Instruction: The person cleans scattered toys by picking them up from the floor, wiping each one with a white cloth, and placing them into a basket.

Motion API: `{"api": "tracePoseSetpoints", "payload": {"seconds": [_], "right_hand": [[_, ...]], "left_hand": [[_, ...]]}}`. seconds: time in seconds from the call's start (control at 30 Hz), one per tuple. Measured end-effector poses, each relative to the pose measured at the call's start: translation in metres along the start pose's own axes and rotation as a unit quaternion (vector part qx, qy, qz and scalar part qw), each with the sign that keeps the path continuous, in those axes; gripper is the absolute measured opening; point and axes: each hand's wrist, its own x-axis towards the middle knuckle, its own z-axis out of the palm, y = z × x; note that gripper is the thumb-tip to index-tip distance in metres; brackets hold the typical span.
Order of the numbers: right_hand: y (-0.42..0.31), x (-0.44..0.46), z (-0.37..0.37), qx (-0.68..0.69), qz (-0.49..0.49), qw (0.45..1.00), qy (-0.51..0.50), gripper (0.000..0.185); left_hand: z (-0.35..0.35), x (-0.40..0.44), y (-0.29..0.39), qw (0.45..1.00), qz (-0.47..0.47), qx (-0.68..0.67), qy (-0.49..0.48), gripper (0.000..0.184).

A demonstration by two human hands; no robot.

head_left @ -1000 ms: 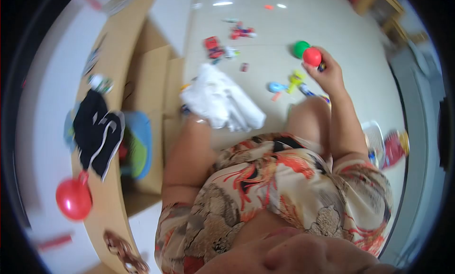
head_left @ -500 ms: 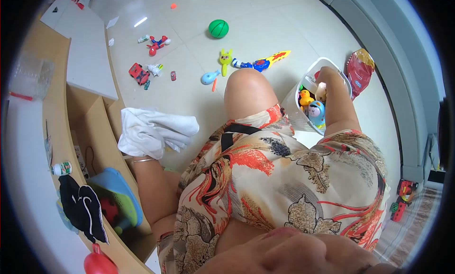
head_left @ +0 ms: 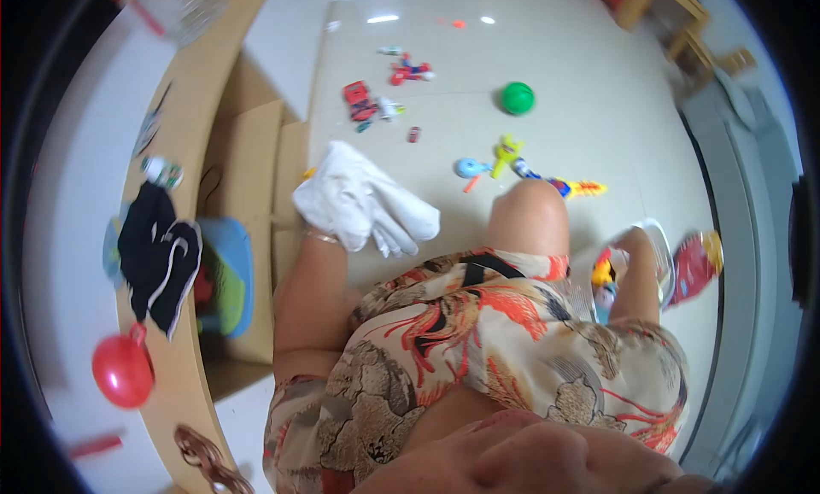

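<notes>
A white cloth [head_left: 363, 199] drapes over my left hand, hiding its fingers, and the hand grips it from beneath. A small yellow-orange bit [head_left: 307, 173] shows at the cloth's left edge; I cannot tell what it belongs to. My right hand [head_left: 634, 239] is down inside a white basket [head_left: 664, 238] beside my knee, its fingers hidden from view. Within the basket, a yellow duck toy [head_left: 604, 274] and a light-blue toy [head_left: 604, 299] lie close to that hand.
Across the floor lie a green ball [head_left: 518, 98], a blue-and-yellow toy [head_left: 568, 187], a yellow-green toy [head_left: 507, 155] and a red toy car [head_left: 360, 101]. A red bag [head_left: 696, 268] stands beside the basket. A wooden shelf unit [head_left: 256, 144] holds black cloth [head_left: 154, 255] and a red balloon [head_left: 124, 370].
The view has turned left, so the floor toys and basket appear farther right and the shelf shows more. My left hand still carries the white cloth; my right hand stays in the basket.
</notes>
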Motion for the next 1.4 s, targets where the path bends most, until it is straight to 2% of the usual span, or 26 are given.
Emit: {"api": "tracePoseSetpoints", "payload": {"seconds": [0.03, 0.1, 0.13, 0.17, 0.2, 0.23, 0.27, 0.3, 0.37, 0.4, 0.43, 0.53, 0.63, 0.7, 0.77, 0.8, 0.83, 0.87, 0.9, 0.93, 1.1, 1.23, 1.27, 1.3, 1.33, 1.4], "right_hand": [[-0.002, 0.0, -0.023, 0.008, -0.014, 1.0, 0.025, 0.062], [0.009, 0.036, -0.04, 0.11, -0.106, 0.926, 0.344, 0.058], [-0.041, -0.035, -0.103, 0.313, -0.046, 0.924, 0.214, 0.045], [-0.052, -0.018, -0.114, 0.559, -0.141, 0.79, 0.21, 0.034], [-0.086, -0.042, -0.137, 0.745, -0.198, 0.623, 0.133, 0.023], [-0.126, -0.069, -0.156, 0.845, -0.189, 0.498, 0.043, 0.017], [-0.152, -0.06, -0.163, 0.86, -0.302, 0.389, -0.131, 0.015], [-0.195, -0.078, -0.167, 0.862, -0.333, 0.303, -0.231, 0.015], [-0.273, -0.127, -0.174, 0.779, -0.374, 0.316, -0.392, 0.027], [-0.313, -0.129, -0.164, 0.754, -0.382, 0.26, -0.467, 0.041], [-0.343, -0.168, -0.162, 0.768, -0.354, 0.247, -0.473, 0.044], [-0.385, -0.229, -0.145, 0.689, -0.449, 0.289, -0.49, 0.038], [-0.406, -0.239, -0.119, 0.642, -0.465, 0.313, -0.523, 0.036], [-0.411, -0.24, -0.102, 0.631, -0.447, 0.321, -0.546, 0.035], [-0.422, -0.245, -0.102, 0.566, -0.524, 0.292, -0.565, 0.032], [-0.424, -0.248, -0.099, 0.569, -0.541, 0.316, -0.532, 0.032], [-0.425, -0.248, -0.099, 0.567, -0.542, 0.315, -0.534, 0.032], [-0.425, -0.25, -0.098, 0.565, -0.55, 0.336, -0.515, 0.033], [-0.424, -0.253, -0.097, 0.563, -0.557, 0.356, -0.496, 0.034], [-0.422, -0.257, -0.096, 0.566, -0.55, 0.389, -0.475, 0.035], [-0.411, -0.259, -0.101, 0.523, -0.563, 0.385, -0.51, 0.034], [-0.415, -0.249, -0.09, 0.52, -0.573, 0.415, -0.478, 0.032], [-0.415, -0.249, -0.089, 0.524, -0.573, 0.413, -0.475, 0.032], [-0.414, -0.248, -0.089, 0.533, -0.566, 0.418, -0.47, 0.031], [-0.413, -0.248, -0.089, 0.541, -0.559, 0.423, -0.465, 0.03], [-0.41, -0.252, -0.09, 0.545, -0.547, 0.444, -0.456, 0.029]], "left_hand": [[-0.005, 0.0, 0.003, 0.999, 0.011, 0.042, 0.015, 0.016], [-0.01, -0.001, 0.008, 0.993, 0.03, 0.108, 0.046, 0.018], [-0.013, -0.002, 0.01, 0.988, 0.04, 0.137, 0.062, 0.02], [-0.014, -0.002, 0.012, 0.982, 0.049, 0.164, 0.077, 0.021], [-0.014, -0.001, 0.013, 0.975, 0.057, 0.194, 0.093, 0.022], [-0.014, -0.001, 0.013, 0.965, 0.069, 0.23, 0.107, 0.024], [-0.011, 0.0, 0.016, 0.954, 0.078, 0.262, 0.119, 0.025], [-0.007, 0.0, 0.026, 0.891, 0.14, 0.419, 0.105, 0.021], [0.001, 0.0, 0.035, 0.941, 0.136, 0.277, 0.142, 0.018], [0.005, -0.004, 0.05, 0.888, 0.114, 0.432, 0.106, 0.019], [0.009, -0.007, 0.063, 0.81, 0.084, 0.576, 0.069, 0.022], [-0.001, -0.003, 0.044, 0.895, 0.052, 0.434, 0.094, 0.018], [-0.019, -0.008, 0.015, 0.888, 0.166, 0.415, 0.111, 0.025], [-0.014, -0.011, 0.021, 0.974, 0.094, 0.19, 0.084, 0.034], [0.013, -0.003, 0.067, 0.978, 0.078, 0.179, 0.069, 0.033], [0.012, 0.006, 0.072, 0.858, 0.133, 0.497, -0.002, 0.027], [0.014, 0.012, 0.078, 0.632, 0.17, 0.753, -0.072, 0.022], [0.022, 0.015, 0.092, 0.553, 0.107, 0.813, -0.147, 0.021], [0.023, 0.017, 0.092, 0.531, 0.083, 0.823, -0.181, 0.021], [0.02, 0.018, 0.085, 0.553, 0.087, 0.812, -0.167, 0.021], [0.007, 0.011, 0.055, 0.675, 0.138, 0.721, -0.074, 0.021], [-0.001, 0.01, 0.029, 0.832, 0.138, 0.536, -0.033, 0.02], [0.005, 0.011, 0.034, 0.806, 0.156, 0.57, -0.034, 0.02], [0.009, 0.009, 0.043, 0.679, 0.239, 0.694, 0.002, 0.02], [0.01, 0.01, 0.048, 0.677, 0.242, 0.695, 0.0, 0.02], [0.01, 0.009, 0.054, 0.812, 0.064, 0.58, -0.012, 0.017]]}}
